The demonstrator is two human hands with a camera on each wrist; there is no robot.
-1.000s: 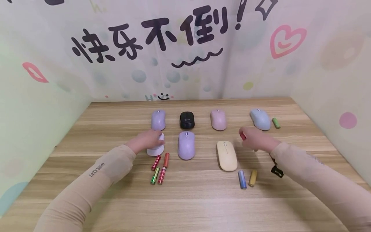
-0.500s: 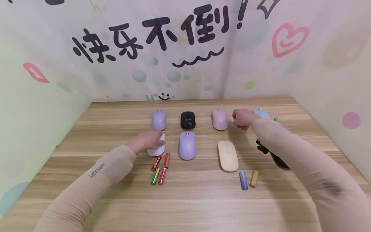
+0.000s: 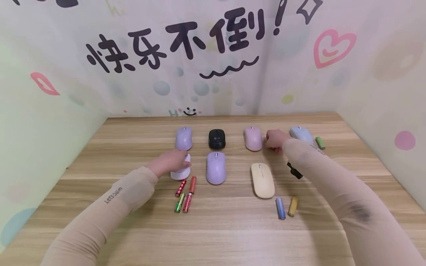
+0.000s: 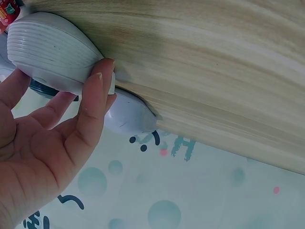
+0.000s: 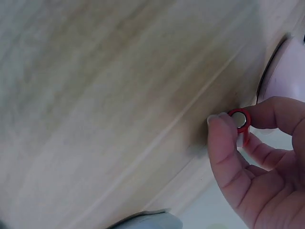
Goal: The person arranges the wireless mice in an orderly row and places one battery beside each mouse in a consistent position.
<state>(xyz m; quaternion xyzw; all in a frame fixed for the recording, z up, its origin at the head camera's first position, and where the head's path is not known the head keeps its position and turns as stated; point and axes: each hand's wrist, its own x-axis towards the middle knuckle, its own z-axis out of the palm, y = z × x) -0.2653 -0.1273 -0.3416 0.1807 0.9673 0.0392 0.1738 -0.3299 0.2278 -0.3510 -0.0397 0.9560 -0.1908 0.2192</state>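
Observation:
My left hand [image 3: 169,162] grips a white computer mouse [image 4: 50,52] by its sides, thumb and fingers around it, at the left-centre of the table. Below it lie several loose batteries [image 3: 187,203], red, orange and green. Between the pink mouse [image 3: 253,139] and the light blue mouse [image 3: 301,133], my right hand [image 3: 276,139] pinches a red battery [image 5: 240,120] between thumb and fingers; one flat metal end faces the right wrist camera. The hand itself hides the battery in the head view.
Purple mice [image 3: 216,168], a black mouse [image 3: 217,139] and a cream mouse [image 3: 262,180] stand in two rows. A blue battery [image 3: 280,208] and a yellow battery [image 3: 293,206] lie near the front; a green battery [image 3: 320,143] lies at right. A printed wall borders the table.
My right hand has gone forward and left with the red battery, from beyond the cream mouse to beside the pink mouse, then lower. My left hand stays on the white mouse.

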